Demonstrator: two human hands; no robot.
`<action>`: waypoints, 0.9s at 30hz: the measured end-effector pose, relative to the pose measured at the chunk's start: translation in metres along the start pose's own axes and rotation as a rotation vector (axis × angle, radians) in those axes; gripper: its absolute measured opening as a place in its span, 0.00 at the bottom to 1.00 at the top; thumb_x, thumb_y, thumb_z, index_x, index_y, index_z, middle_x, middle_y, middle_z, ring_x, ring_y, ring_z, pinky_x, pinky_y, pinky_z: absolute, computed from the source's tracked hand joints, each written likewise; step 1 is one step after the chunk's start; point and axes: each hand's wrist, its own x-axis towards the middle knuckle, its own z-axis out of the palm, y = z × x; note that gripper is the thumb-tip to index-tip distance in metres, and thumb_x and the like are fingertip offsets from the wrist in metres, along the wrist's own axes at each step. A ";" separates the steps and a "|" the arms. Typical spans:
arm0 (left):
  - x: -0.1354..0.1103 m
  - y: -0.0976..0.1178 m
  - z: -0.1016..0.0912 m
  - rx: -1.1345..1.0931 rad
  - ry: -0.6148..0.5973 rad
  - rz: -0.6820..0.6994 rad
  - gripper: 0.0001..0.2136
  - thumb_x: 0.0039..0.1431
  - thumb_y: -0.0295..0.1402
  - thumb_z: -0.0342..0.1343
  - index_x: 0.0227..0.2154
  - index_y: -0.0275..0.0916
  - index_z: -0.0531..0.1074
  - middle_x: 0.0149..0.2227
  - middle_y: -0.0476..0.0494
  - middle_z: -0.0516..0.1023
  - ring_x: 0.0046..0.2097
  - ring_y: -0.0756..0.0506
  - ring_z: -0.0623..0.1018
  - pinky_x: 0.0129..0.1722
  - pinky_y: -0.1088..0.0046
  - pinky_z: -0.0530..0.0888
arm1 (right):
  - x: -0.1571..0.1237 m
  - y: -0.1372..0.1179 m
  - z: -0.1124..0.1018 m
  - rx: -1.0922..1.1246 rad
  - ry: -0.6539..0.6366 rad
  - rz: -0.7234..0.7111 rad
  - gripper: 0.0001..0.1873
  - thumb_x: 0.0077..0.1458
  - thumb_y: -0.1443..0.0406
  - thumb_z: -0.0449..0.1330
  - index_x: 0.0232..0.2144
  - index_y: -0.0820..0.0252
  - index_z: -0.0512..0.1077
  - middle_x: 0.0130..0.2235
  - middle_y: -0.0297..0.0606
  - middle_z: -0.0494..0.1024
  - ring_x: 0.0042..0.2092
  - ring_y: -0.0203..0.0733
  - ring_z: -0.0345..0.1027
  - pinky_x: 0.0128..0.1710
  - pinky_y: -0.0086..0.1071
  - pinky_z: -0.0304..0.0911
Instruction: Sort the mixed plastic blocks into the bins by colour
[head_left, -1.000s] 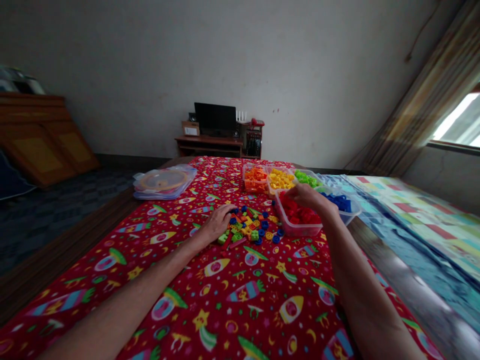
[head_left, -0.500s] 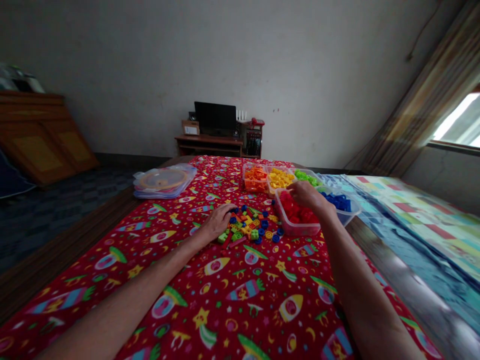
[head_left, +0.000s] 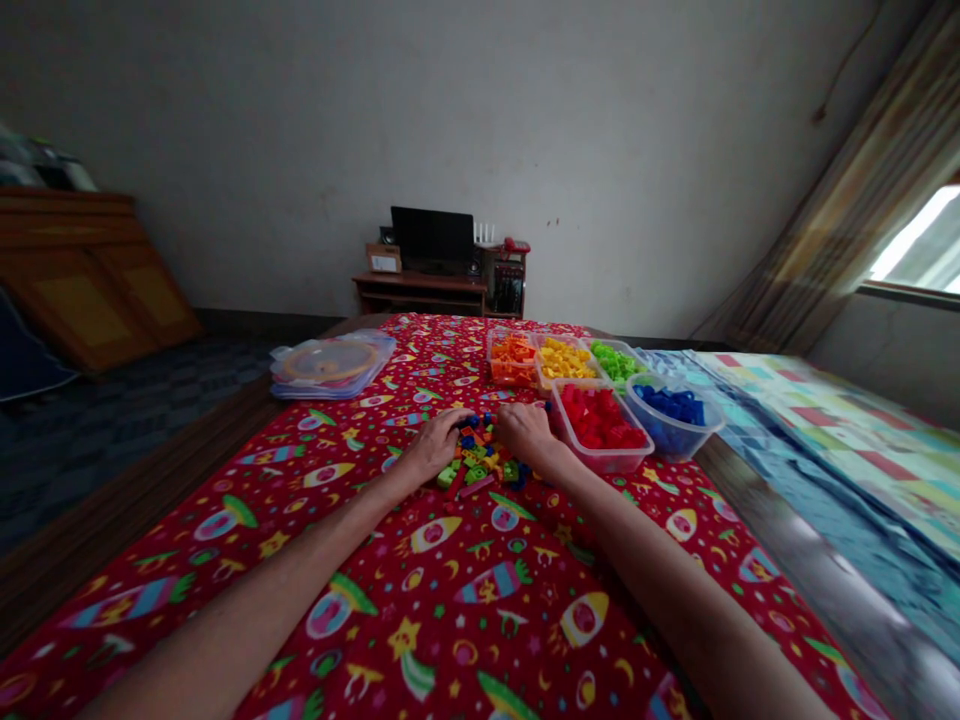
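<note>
A small pile of mixed plastic bricks (head_left: 486, 462) in orange, yellow, green, blue and red lies on the red rocket-print cloth (head_left: 480, 590). My left hand (head_left: 435, 445) rests at the pile's left edge, fingers stretched flat onto the pieces. My right hand (head_left: 529, 433) lies on the pile's right side, back up, its fingertips hidden among the bricks. Just right of it stands a clear tub of red bricks (head_left: 600, 425).
Behind the pile stand tubs of orange (head_left: 511, 358), yellow (head_left: 562, 360) and green bricks (head_left: 615, 360), and a bowl of blue bricks (head_left: 673, 412) to the right. Stacked clear lids (head_left: 330, 362) lie at far left. The table's right edge (head_left: 795, 560) borders a patterned blanket.
My right hand has left the red-brick tub and come down left onto the mixed pile. My left hand has stayed at the pile's left edge.
</note>
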 end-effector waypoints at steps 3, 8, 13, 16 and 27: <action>0.002 0.001 -0.004 -0.040 -0.022 -0.020 0.19 0.53 0.25 0.43 0.47 0.37 0.70 0.49 0.41 0.75 0.50 0.45 0.75 0.53 0.64 0.71 | -0.002 0.003 0.003 0.034 0.080 0.030 0.17 0.60 0.65 0.47 0.45 0.62 0.72 0.45 0.51 0.76 0.46 0.48 0.70 0.43 0.35 0.62; 0.014 0.005 -0.030 0.012 -0.220 0.013 0.12 0.54 0.31 0.47 0.37 0.37 0.74 0.41 0.43 0.78 0.43 0.45 0.76 0.46 0.68 0.73 | -0.007 0.010 0.005 0.071 0.078 0.046 0.16 0.57 0.66 0.50 0.45 0.64 0.72 0.43 0.49 0.77 0.45 0.45 0.70 0.43 0.31 0.62; 0.012 0.032 -0.056 0.303 -0.437 0.023 0.11 0.54 0.40 0.53 0.28 0.38 0.74 0.32 0.45 0.75 0.35 0.46 0.73 0.37 0.73 0.71 | -0.007 0.015 -0.003 0.126 0.074 0.018 0.16 0.56 0.64 0.51 0.41 0.66 0.73 0.40 0.49 0.77 0.41 0.45 0.71 0.39 0.31 0.61; 0.003 0.057 -0.056 0.514 -0.538 0.033 0.12 0.53 0.42 0.57 0.29 0.36 0.75 0.36 0.41 0.74 0.39 0.43 0.73 0.39 0.71 0.70 | -0.009 0.018 -0.008 0.183 0.079 -0.057 0.14 0.56 0.63 0.53 0.40 0.66 0.73 0.39 0.48 0.76 0.40 0.44 0.70 0.38 0.31 0.60; -0.003 0.087 -0.059 0.644 -0.575 -0.012 0.02 0.49 0.29 0.59 0.28 0.38 0.73 0.37 0.45 0.70 0.43 0.44 0.70 0.39 0.73 0.68 | -0.029 0.002 -0.035 0.255 -0.197 -0.431 0.10 0.50 0.67 0.57 0.34 0.62 0.76 0.29 0.36 0.75 0.29 0.35 0.66 0.28 0.27 0.55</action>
